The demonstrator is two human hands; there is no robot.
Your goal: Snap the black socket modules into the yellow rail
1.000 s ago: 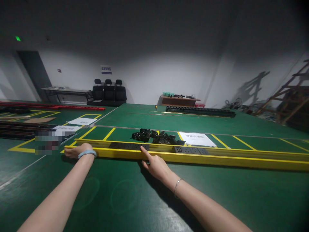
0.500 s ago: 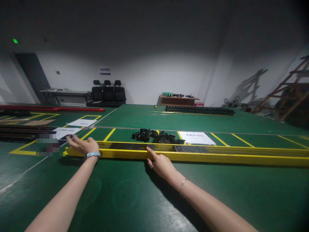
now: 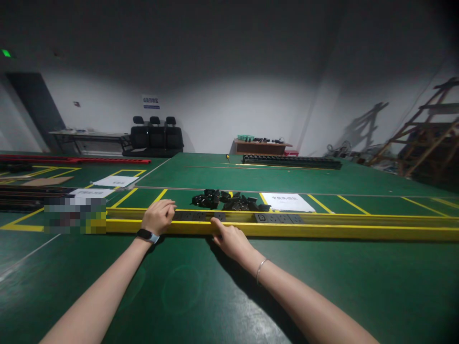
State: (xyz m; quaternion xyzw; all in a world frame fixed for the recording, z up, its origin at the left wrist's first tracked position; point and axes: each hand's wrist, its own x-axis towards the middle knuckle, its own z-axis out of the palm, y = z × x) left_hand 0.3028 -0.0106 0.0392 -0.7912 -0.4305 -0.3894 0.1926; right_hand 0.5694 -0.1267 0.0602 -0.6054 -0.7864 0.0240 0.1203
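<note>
Over the left stretch of a long, straight, yellow channel rail point(image 3: 322, 232), the left hand point(image 3: 158, 219) has come inward from the rail's end, its fingers partly curled; whether it grips anything cannot be told. The right hand point(image 3: 233, 240) stays at the near wall, index finger reaching a single black rectangular socket module point(image 3: 220, 216), its hold also unclear. That module stands slightly apart from the row of black socket modules point(image 3: 190, 216) to its left, where a second ago they looked like one run; the work seems now to centre on this stretch. Across the green tabletop point(image 3: 179, 296) the rail lies trough upward, carrying a black socket block point(image 3: 279, 218) farther right. Just beyond it sit a heap of glossy black parts point(image 3: 244, 204) and a white printed sheet point(image 3: 289, 201).
</note>
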